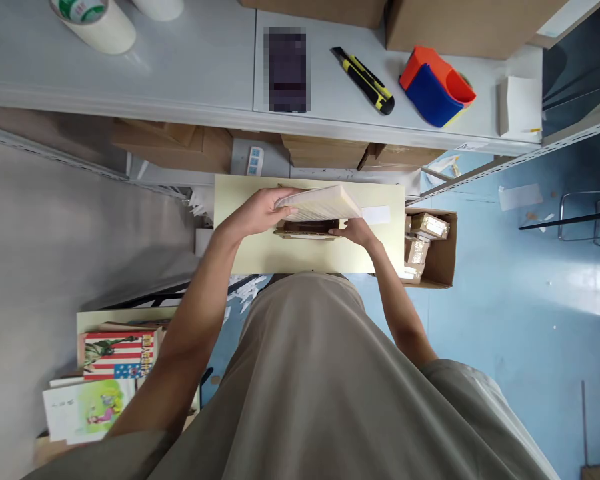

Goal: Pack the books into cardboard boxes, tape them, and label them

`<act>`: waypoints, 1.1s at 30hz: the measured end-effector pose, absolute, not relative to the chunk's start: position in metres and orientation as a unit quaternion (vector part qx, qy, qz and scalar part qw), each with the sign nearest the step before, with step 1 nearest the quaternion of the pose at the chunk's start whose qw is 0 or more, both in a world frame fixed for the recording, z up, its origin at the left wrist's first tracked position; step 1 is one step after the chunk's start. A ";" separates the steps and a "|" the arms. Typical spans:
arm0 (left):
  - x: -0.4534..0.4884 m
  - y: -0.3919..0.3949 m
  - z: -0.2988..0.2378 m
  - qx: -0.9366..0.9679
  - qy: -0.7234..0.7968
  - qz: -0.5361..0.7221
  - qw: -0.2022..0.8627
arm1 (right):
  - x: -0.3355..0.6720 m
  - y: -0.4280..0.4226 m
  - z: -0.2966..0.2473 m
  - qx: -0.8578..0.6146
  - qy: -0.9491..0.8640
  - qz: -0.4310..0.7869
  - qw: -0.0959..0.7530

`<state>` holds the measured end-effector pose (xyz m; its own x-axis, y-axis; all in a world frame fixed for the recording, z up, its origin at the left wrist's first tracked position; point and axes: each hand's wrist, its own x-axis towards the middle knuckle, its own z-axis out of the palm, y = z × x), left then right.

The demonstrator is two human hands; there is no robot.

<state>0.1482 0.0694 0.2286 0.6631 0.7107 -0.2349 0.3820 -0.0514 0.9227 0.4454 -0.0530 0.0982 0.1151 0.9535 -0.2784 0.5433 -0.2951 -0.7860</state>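
My left hand [270, 208] grips the left end of a thick, pale book [325, 204], thumb on the near side and fingers behind. The book is tilted above a small open cardboard box [307, 235], whose dark inside shows. At the box's right end, my right hand [357, 231] has its fingers closed on the rim, just under the book's right corner. Box and hands are over a pale yellow tabletop [250, 257]. A white paper slip [376, 215] lies to the right of the book.
Ahead, a grey shelf [190, 73] carries a utility knife [364, 80], an orange and blue tape dispenser [436, 87], tape rolls [100, 27] and a blurred dark object [287, 69]. Right of the table stands a carton [445, 257] of small parcels. Books [120, 353] are stacked at left.
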 end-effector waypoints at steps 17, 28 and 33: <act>0.153 0.078 0.199 0.730 0.397 0.068 0.553 | 0.466 -0.060 0.082 -0.635 -0.504 0.496 0.310; 0.143 0.079 0.189 0.798 0.395 0.019 0.454 | 0.461 -0.063 0.062 -0.642 -0.536 0.460 0.298; 0.160 0.072 0.183 0.831 0.378 -0.030 0.408 | 0.461 -0.062 0.056 -0.650 -0.555 0.437 0.279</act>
